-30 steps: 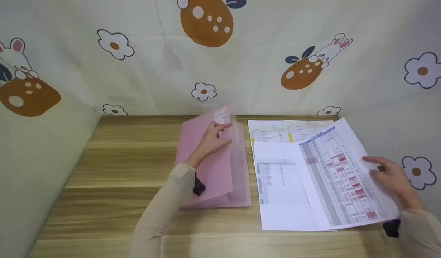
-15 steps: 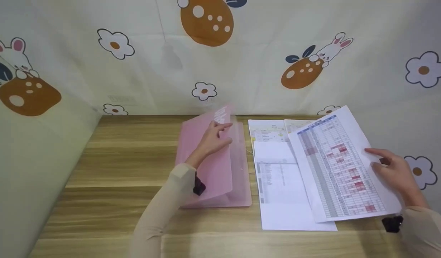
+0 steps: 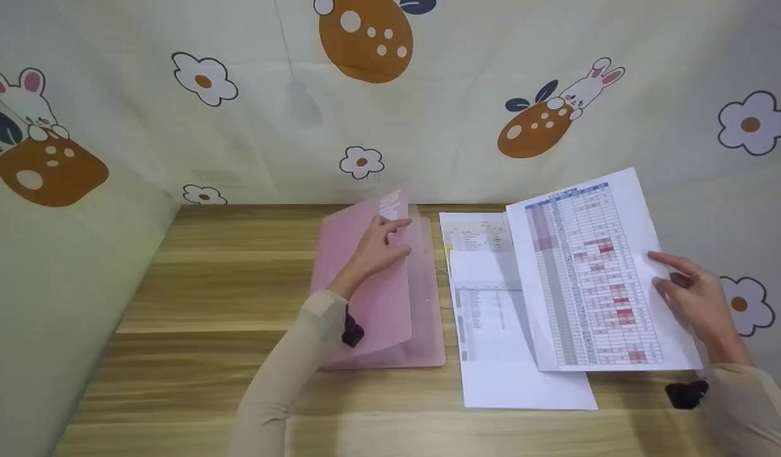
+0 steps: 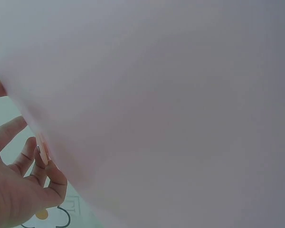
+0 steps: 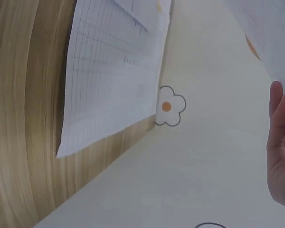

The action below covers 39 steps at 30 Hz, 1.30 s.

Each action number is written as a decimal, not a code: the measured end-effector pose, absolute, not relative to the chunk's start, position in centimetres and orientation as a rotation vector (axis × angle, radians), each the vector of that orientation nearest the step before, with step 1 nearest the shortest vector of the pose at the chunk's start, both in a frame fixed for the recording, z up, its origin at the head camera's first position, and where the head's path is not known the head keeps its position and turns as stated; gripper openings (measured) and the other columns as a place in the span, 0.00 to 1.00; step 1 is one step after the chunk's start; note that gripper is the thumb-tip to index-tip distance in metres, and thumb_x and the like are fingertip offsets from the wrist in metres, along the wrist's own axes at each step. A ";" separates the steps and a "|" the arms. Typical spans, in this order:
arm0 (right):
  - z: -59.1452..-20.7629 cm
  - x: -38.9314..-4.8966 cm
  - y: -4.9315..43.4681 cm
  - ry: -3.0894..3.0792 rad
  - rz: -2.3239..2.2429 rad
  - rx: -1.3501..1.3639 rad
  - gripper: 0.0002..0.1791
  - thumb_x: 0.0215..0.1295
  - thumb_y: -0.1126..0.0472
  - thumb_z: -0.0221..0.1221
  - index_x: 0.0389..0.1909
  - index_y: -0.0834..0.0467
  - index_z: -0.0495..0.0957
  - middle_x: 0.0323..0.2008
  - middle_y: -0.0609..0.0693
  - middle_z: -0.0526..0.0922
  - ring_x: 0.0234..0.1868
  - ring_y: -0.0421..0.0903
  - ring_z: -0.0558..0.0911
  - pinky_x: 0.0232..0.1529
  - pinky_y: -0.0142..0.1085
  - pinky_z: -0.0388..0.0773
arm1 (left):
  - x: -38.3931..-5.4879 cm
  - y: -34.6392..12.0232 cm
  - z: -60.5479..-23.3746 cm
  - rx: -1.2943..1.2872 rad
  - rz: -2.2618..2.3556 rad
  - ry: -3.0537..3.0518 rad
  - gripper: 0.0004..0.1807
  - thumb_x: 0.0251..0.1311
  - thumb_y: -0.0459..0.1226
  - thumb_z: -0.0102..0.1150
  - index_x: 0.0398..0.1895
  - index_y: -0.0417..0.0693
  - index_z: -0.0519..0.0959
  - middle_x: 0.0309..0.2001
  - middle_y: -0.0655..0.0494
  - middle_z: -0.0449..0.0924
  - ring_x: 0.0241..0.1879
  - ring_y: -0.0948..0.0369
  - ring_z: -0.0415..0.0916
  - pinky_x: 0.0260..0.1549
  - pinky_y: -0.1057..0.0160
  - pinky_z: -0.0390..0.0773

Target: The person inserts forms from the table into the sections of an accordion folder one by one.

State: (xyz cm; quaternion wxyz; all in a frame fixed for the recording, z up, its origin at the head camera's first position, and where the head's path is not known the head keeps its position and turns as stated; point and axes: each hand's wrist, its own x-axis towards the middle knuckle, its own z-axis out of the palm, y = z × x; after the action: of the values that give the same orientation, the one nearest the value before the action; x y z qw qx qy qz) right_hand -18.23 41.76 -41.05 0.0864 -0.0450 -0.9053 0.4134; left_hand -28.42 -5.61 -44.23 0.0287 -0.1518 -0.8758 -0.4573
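Note:
A pink plastic folder lies on the wooden table with its cover lifted at the right edge. My left hand holds that cover by the edge; in the left wrist view, the fingers of the left hand curl at the rim of the pale pink sheet of plastic. To the right, my right hand pinches a printed table sheet by its right edge, keeping it raised and tilted over other papers. The right wrist view shows part of the right hand against the paper at the frame's edge.
Beneath the raised sheet lie more printed papers, with a yellow-marked sheet behind. In the right wrist view a lined paper rests near the table edge. A patterned curtain surrounds the wooden table.
The right hand has lifted the printed sheet, shifting its top away from me and turning it more upright, exposing more of the paper below. The left hand and folder stay as they were.

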 end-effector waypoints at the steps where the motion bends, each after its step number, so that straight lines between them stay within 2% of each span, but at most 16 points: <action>1: -41.1 -18.2 41.6 -2.685 1.263 -0.142 0.25 0.61 0.66 0.50 0.60 0.54 0.64 0.58 0.66 0.60 0.37 0.28 0.70 0.31 0.22 0.69 | -28.4 -5.6 -44.2 -0.474 -1.408 -2.700 0.28 0.42 0.35 0.56 0.54 0.49 0.72 0.38 0.51 0.62 0.28 0.60 0.59 0.25 0.66 0.61; 9: -42.3 -18.7 40.2 -2.644 1.506 -0.294 0.24 0.61 0.60 0.52 0.60 0.50 0.65 0.59 0.64 0.59 0.39 0.30 0.71 0.33 0.24 0.70 | -28.5 -5.6 -44.3 -0.480 -1.396 -2.703 0.28 0.43 0.36 0.57 0.54 0.49 0.73 0.37 0.50 0.62 0.28 0.59 0.59 0.26 0.65 0.61; 15: -43.1 -19.1 38.8 -2.540 1.762 -0.339 0.25 0.60 0.61 0.54 0.60 0.51 0.66 0.63 0.60 0.54 0.44 0.35 0.69 0.35 0.24 0.69 | -28.4 -5.6 -44.3 -0.472 -1.397 -2.713 0.28 0.43 0.36 0.57 0.54 0.49 0.73 0.38 0.49 0.62 0.29 0.59 0.59 0.26 0.65 0.61; 18: -43.5 -19.1 38.0 -2.410 1.945 -0.309 0.25 0.57 0.64 0.56 0.58 0.54 0.68 0.60 0.54 0.62 0.43 0.37 0.70 0.34 0.25 0.69 | -28.4 -5.6 -44.2 -0.463 -1.402 -2.721 0.28 0.43 0.37 0.57 0.54 0.49 0.72 0.38 0.50 0.62 0.30 0.59 0.60 0.26 0.65 0.61; 22: -44.1 -19.3 37.1 -2.262 2.123 -0.270 0.23 0.56 0.68 0.56 0.55 0.56 0.71 0.49 0.45 0.68 0.38 0.38 0.73 0.31 0.26 0.70 | -28.4 -5.6 -44.2 -0.468 -1.402 -2.726 0.28 0.44 0.37 0.57 0.55 0.50 0.72 0.38 0.50 0.62 0.30 0.59 0.60 0.26 0.65 0.62; 32: -44.6 -20.0 35.4 -2.152 2.325 -0.356 0.21 0.55 0.70 0.56 0.51 0.53 0.75 0.45 0.43 0.69 0.34 0.38 0.74 0.29 0.29 0.70 | -28.4 -5.7 -44.2 -0.523 -1.387 -2.680 0.28 0.42 0.35 0.58 0.54 0.47 0.73 0.37 0.50 0.63 0.28 0.59 0.60 0.26 0.65 0.62; 39: -44.7 -20.6 33.6 -2.098 2.364 -0.406 0.20 0.54 0.71 0.56 0.48 0.53 0.77 0.41 0.42 0.74 0.33 0.39 0.75 0.29 0.29 0.71 | -28.4 -5.7 -44.2 -0.523 -1.386 -2.676 0.28 0.42 0.35 0.58 0.54 0.47 0.73 0.36 0.51 0.62 0.28 0.59 0.60 0.26 0.66 0.62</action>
State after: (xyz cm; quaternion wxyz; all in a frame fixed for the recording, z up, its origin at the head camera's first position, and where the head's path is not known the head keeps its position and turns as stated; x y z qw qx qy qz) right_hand -20.61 33.62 -44.74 -0.0226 -0.1275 -0.6581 0.7417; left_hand -28.38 -5.71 -44.18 0.0415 -0.1709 -0.8741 -0.4527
